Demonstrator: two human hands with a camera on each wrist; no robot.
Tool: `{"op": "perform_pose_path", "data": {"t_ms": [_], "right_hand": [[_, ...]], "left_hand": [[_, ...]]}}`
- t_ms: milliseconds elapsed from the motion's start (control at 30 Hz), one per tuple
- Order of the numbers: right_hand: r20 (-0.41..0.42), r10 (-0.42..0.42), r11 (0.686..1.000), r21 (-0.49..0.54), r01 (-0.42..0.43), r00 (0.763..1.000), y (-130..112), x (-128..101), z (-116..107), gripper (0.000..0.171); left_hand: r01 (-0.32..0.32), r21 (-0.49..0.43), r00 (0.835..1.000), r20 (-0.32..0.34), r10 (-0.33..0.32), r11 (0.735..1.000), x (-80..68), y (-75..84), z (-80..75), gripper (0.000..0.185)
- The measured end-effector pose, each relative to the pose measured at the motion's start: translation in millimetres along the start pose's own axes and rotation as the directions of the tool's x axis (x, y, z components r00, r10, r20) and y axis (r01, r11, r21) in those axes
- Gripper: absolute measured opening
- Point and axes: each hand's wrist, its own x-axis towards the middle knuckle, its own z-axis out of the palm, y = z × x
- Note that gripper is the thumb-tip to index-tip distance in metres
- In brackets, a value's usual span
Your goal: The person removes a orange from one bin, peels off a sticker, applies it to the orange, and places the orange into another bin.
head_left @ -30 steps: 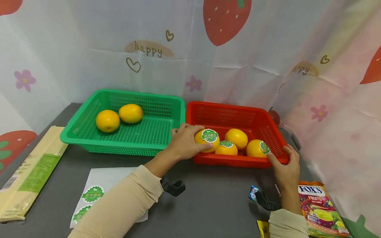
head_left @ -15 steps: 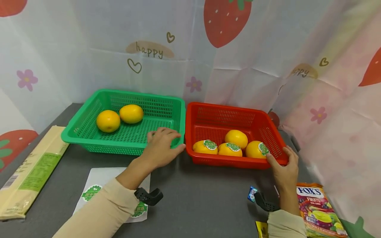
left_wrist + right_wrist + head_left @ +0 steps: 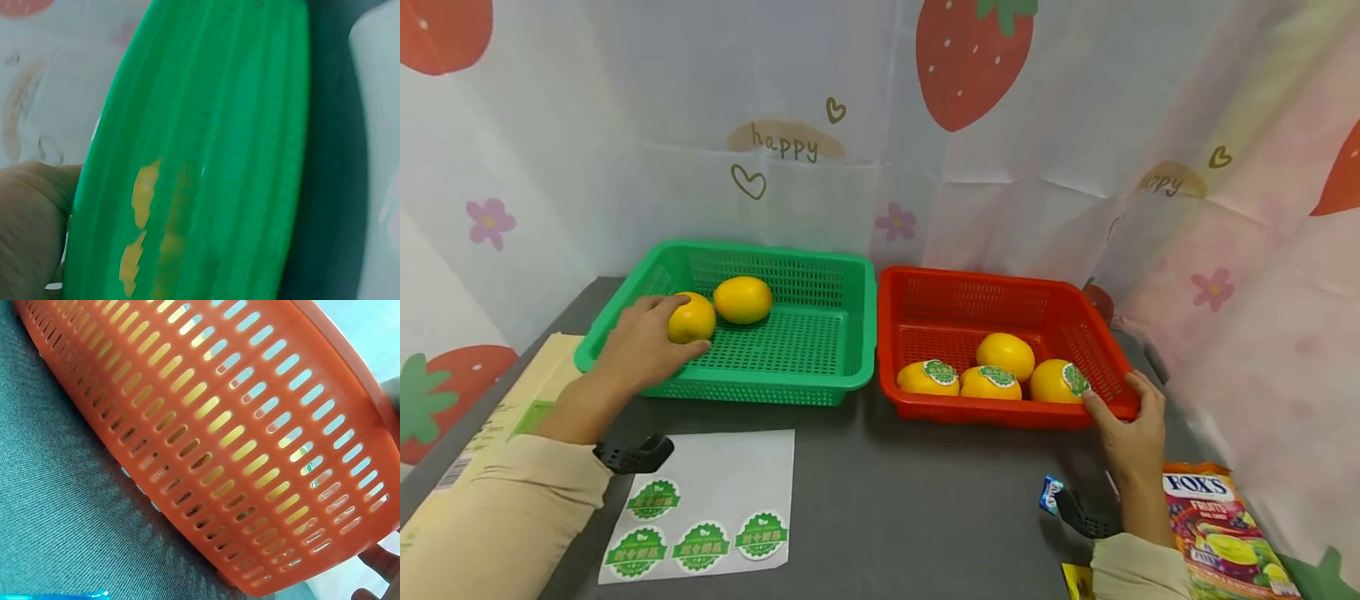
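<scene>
Fingers of our left hand (image 3: 638, 346) curl around a bare lemon (image 3: 691, 318) at 9 o'clock; our right hand (image 3: 1131, 433) grips the red basket (image 3: 1000, 287), four lemons inside, three visibly stickered.

A white sticker sheet (image 3: 715, 508) with four green labels lies on the grey table (image 3: 910, 500). A yellow-green packet (image 3: 497, 417) lies at the left edge; a FOX'S candy bag (image 3: 1221, 529) and a small blue sweet (image 3: 1049, 493) lie at right.
</scene>
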Motion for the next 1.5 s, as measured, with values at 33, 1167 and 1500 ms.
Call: {"op": "perform_pose_path", "data": {"t_ms": [33,1167,1500], "right_hand": [[0.004,0.005,1.0,-0.004,-0.005,1.0,0.5,-0.3,-0.2,0.075],[0.45,-0.357,0.905,0.385,0.183,0.819,-221.9,25.4,77.6,0.068],[0.74,-0.275,0.961,0.213,0.174,0.614,-268.7,34.1,210.5,0.07]], "left_hand": [[0.007,0.006,1.0,0.007,-0.007,1.0,2.1,-6.9,-3.5,0.071],[-0.078,-0.461,0.958,-0.28,-0.061,0.884,-49.2,-92.6,6.4,0.056],[-0.089,-0.485,0.96,-0.275,-0.055,0.87,-39.8,-95.1,14.2,0.053]]}}
